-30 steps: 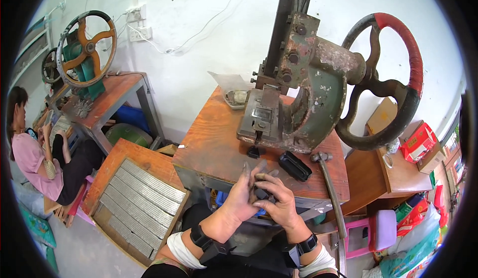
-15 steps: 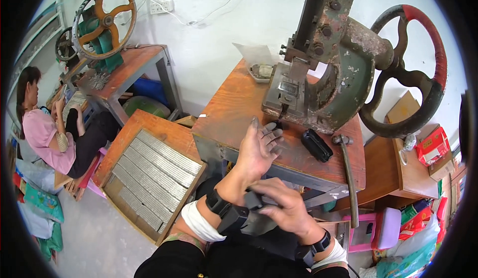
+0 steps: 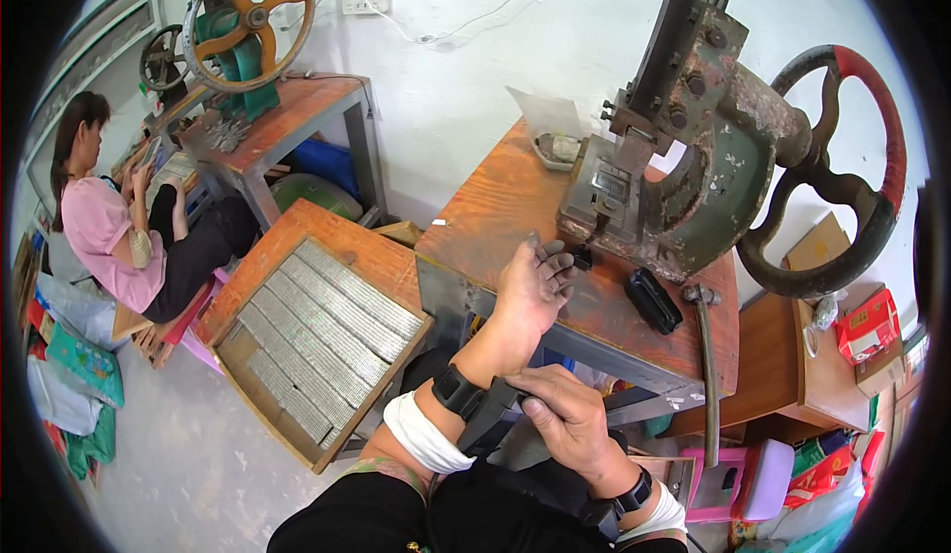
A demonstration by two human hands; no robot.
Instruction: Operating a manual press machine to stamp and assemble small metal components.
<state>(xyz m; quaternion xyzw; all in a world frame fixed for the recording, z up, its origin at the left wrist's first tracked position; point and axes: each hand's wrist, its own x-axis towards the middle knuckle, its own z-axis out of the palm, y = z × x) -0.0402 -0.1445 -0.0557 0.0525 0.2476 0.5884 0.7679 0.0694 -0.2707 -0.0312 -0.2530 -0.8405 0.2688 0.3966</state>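
My left hand (image 3: pixel 535 286) is held palm up with the fingers loosely curled and apart, empty, in front of the wooden bench (image 3: pixel 475 221). Dark smudges cover its fingertips. Around that wrist sits a black strap with a black box-shaped device (image 3: pixel 490 422), above a white cloth band (image 3: pixel 421 432). My right hand (image 3: pixel 570 419) reaches across and pinches the upper end of this device between thumb and fingers. Another black strap (image 3: pixel 634 494) is on my right wrist. Beyond my left hand stands a hand press (image 3: pixel 684 147) with a large wheel.
A black case (image 3: pixel 652 301) and a hammer (image 3: pixel 707 375) lie on the bench. At left, a wooden tray (image 3: pixel 226 360) holds strips of small metal pieces. A person in pink (image 3: pixel 104 226) sits beyond it, near another press (image 3: pixel 238 33). A pink stool (image 3: pixel 763 479) stands at right.
The small black piece in my right hand has come against the device on my left wrist. The view has shifted, so the bench and press appear farther right.
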